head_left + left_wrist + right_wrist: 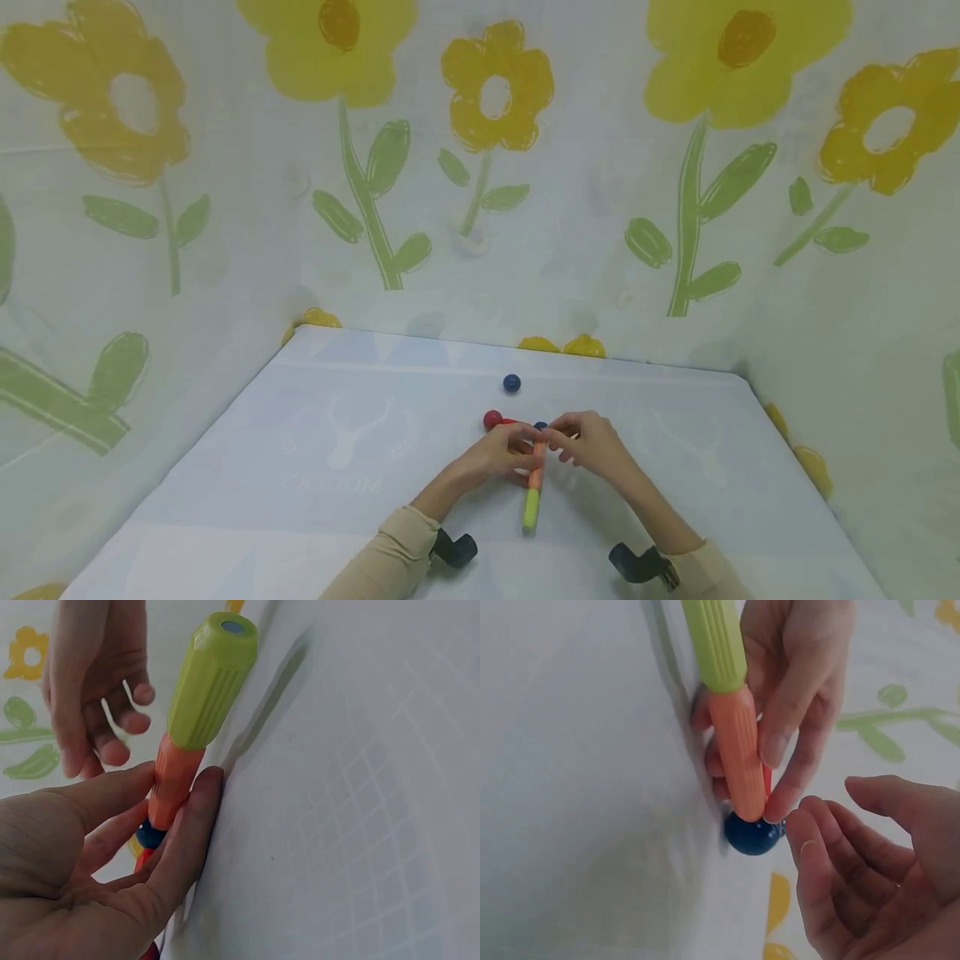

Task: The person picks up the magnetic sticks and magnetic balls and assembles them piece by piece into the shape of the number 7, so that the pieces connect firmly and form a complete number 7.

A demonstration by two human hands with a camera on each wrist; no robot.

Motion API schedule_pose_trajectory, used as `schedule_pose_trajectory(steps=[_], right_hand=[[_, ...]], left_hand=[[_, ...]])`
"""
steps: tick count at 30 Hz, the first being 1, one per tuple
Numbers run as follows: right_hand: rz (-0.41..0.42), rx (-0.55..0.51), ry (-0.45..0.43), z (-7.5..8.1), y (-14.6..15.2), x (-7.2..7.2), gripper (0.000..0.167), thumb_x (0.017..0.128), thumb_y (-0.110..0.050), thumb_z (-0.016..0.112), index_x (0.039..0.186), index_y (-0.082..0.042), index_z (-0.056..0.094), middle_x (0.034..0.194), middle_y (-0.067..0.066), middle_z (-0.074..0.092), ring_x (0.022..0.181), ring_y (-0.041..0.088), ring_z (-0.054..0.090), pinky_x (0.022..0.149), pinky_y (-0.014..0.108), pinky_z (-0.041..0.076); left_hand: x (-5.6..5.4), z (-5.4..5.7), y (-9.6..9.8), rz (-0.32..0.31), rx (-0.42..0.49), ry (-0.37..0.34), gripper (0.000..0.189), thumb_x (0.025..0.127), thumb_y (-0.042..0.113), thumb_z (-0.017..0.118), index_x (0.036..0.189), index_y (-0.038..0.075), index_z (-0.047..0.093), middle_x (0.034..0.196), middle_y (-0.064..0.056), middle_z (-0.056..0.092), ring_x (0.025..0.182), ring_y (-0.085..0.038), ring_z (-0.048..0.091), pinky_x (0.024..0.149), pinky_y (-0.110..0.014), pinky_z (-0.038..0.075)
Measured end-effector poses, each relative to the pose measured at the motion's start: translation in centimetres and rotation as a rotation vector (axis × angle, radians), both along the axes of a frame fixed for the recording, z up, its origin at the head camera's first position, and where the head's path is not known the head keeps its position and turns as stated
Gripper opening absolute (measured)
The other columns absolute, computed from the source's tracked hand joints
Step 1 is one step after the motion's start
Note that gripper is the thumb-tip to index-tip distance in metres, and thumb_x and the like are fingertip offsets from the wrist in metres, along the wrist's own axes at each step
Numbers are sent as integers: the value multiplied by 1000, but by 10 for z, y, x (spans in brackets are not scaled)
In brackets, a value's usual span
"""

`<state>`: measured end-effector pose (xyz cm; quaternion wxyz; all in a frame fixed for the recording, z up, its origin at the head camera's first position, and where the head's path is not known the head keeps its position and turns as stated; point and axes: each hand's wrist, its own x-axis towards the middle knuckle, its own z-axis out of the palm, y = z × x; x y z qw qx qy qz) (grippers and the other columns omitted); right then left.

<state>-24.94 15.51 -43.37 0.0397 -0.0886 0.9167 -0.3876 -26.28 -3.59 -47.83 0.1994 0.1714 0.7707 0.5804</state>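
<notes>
My left hand (491, 457) grips an orange ridged stick (739, 750) between thumb and fingers. A lime-green ridged stick (210, 682) joins it end to end, with a grey disc in its free end. At the orange stick's other end sits a dark blue ball (751, 834). Part of a red stick (767, 782) shows behind the left fingers, and a red ball (492, 419) lies beside that hand. Close to the blue ball, my right hand (877, 874) has its fingers loosely bent and nothing between them.
Another dark blue ball (512, 383) lies farther back on the pale table (300, 467). Flower-printed cloth (570, 250) hangs behind the table and at both sides. Each wrist wears a black camera mount (453, 550).
</notes>
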Motion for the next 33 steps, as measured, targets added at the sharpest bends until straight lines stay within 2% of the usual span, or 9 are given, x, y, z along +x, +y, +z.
schedule_pose_trajectory(steps=[6,12,18,26,30,33], right_hand=[[-19,34,43,4,-1,-18,15,91,-24,70,98,-11,74,85,3,73,68,16,65,59,24,55],[-11,129,145,-2,-7,-34,14,90,-23,71,99,-13,75,89,-1,73,80,12,63,74,28,58],[-1,167,203,-5,-17,-47,23,89,-22,73,109,-9,71,98,4,73,89,17,66,78,31,59],[3,205,167,-11,-28,-64,38,89,-25,72,125,-13,64,117,13,68,106,26,66,83,37,59],[13,222,165,-14,-31,-74,44,89,-25,72,130,-13,60,122,13,64,108,27,66,84,38,59],[20,250,195,-14,-33,-81,49,90,-24,72,135,-16,56,127,12,61,109,27,65,85,38,58]], left_hand=[[-1,-1,1,-4,-6,4,35,89,12,72,122,12,65,107,-5,65,95,-17,60,74,-34,60],[0,-1,1,-9,-4,5,35,89,10,70,124,11,64,108,-4,66,95,-17,59,74,-35,60],[0,-2,1,-5,5,-6,35,89,10,70,123,12,65,108,-5,66,95,-17,60,73,-35,60],[0,-3,-1,-11,0,19,36,89,10,70,124,11,65,111,-6,66,96,-17,60,73,-34,60],[0,-3,-1,-10,-1,33,35,89,10,71,123,11,65,112,-5,65,96,-17,60,74,-34,60],[-1,-2,-1,-11,7,28,35,88,10,71,123,11,65,112,-5,65,96,-17,60,74,-34,60]])
